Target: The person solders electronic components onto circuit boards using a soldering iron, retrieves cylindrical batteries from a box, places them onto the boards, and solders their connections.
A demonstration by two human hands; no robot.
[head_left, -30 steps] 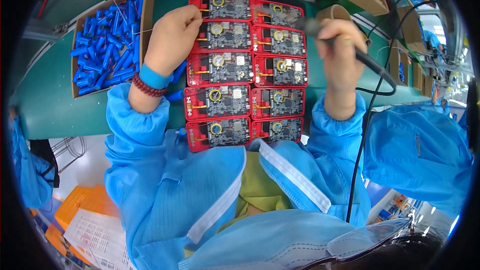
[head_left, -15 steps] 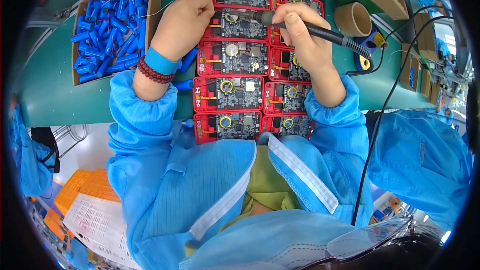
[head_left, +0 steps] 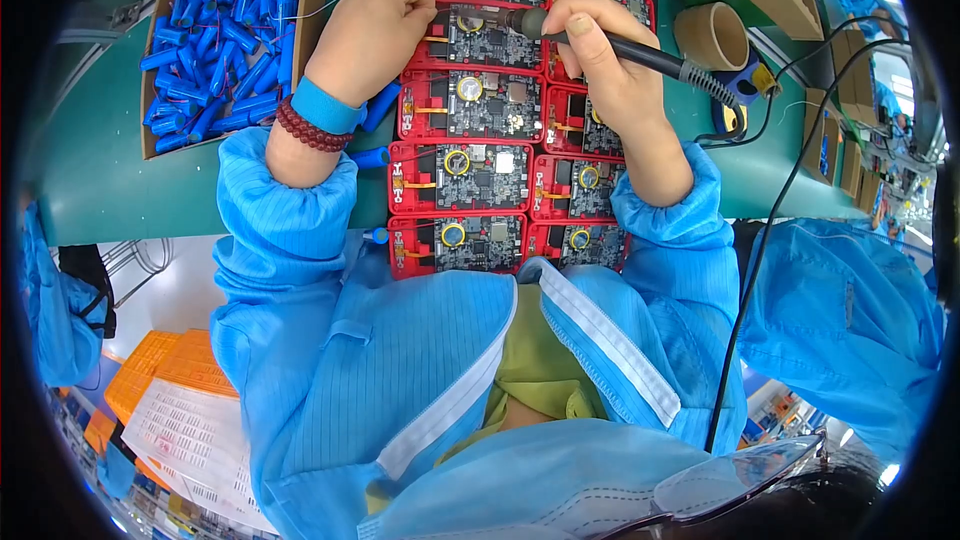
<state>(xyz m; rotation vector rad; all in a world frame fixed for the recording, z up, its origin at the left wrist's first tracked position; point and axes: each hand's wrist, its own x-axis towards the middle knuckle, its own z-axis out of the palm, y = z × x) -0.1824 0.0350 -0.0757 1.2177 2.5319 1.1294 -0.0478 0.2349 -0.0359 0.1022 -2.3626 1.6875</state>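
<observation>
Red trays (head_left: 420,155), each carrying a circuit board (head_left: 480,105), lie in two columns on the green bench (head_left: 120,190). At the second tray of the left column the left hand (head_left: 370,35) is curled, fingertips pinched on a thin wire (head_left: 300,15) at the board's left edge. The right hand (head_left: 600,60) is closed around a soldering iron (head_left: 640,55), its tip laid across that same board, close to the left fingers. To the left stands a cardboard box (head_left: 310,0) heaped with blue cells (head_left: 215,50); a few more cells lie loose beside the trays. A cardboard tube (head_left: 712,35) stands at the right.
</observation>
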